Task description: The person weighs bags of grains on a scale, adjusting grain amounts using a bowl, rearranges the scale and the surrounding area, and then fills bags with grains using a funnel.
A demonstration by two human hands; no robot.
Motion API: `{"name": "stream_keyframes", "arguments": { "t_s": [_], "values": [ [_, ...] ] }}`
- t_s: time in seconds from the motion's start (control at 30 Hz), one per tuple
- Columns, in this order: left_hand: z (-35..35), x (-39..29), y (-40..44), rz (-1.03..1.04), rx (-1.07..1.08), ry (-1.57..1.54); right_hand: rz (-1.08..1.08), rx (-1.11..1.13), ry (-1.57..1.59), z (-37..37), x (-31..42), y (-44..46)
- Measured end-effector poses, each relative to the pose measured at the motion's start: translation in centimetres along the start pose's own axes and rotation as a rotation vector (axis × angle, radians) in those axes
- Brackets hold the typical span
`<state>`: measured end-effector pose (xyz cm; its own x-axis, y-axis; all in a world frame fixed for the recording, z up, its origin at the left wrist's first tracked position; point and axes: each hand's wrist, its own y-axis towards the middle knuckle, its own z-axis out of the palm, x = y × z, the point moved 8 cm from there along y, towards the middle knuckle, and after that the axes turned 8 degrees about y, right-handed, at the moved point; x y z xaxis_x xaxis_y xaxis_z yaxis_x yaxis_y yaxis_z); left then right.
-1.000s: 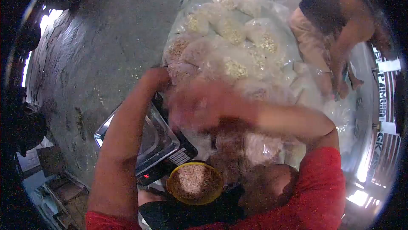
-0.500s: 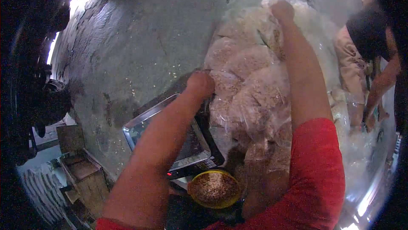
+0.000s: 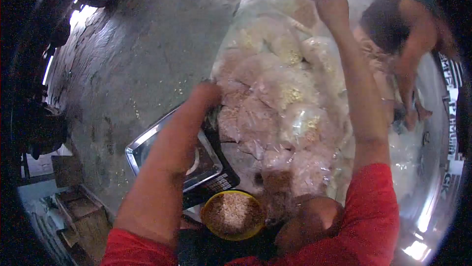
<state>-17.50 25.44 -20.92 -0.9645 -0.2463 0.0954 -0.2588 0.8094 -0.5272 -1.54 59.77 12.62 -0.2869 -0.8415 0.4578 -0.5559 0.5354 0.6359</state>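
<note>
My left hand [image 3: 207,95] rests at the left edge of the pile of clear plastic bags [image 3: 255,118], just past the digital scale [image 3: 221,180]; its fingers are hidden. At the far end of the pile, my right hand [image 3: 328,1] is raised with curled fingers near a filled bag [image 3: 295,10]; what it holds, if anything, I cannot make out. The bags contain pale and brownish pieces. In front of my body, beside the scale, sits a yellow bowl [image 3: 235,215] of pale flakes or grains.
A co-worker [image 3: 393,30] bends over the right side of the pile, arms reaching down. Small crumbs [image 3: 136,111] are scattered on the grey floor [image 3: 108,69]. Wooden boxes [image 3: 81,207] stand at the lower left.
My right arm swung from low across the pile out to its far end, and now its hand is a little farther up. The left hand stays near the scale. The view has shifted.
</note>
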Motion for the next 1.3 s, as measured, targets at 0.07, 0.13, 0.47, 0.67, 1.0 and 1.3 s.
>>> {"name": "stream_keyframes", "arguments": {
  "t_s": [0.07, 0.13, 0.47, 0.67, 1.0, 1.3],
  "values": [
    [-5.2, -0.2, -3.4, -0.061, -0.066, -0.157, 0.074, -0.044, 0.230, -5.2, 6.1, -3.6],
    [-8.4, -1.4, -7.1, -0.144, -0.126, -0.143, 0.112, -0.037, 0.381, -8.3, 8.9, -7.0],
    [-8.3, -23.3, -41.9, -0.018, -1.180, -0.735, 0.238, 0.670, 0.560, -6.0, 27.8, -21.2],
    [-0.7, -35.0, -42.6, 0.310, -1.035, -0.797, 0.130, 0.755, 0.646, 1.3, 37.3, -26.3],
    [-0.3, -35.5, -41.5, 0.569, -0.922, -0.949, -0.239, 0.870, 0.478, 8.9, 43.1, -35.9],
    [-0.3, -36.6, -41.2, 0.546, -0.750, -1.033, -0.269, 0.858, 0.746, 7.5, 44.0, -39.6]
  ]
}}
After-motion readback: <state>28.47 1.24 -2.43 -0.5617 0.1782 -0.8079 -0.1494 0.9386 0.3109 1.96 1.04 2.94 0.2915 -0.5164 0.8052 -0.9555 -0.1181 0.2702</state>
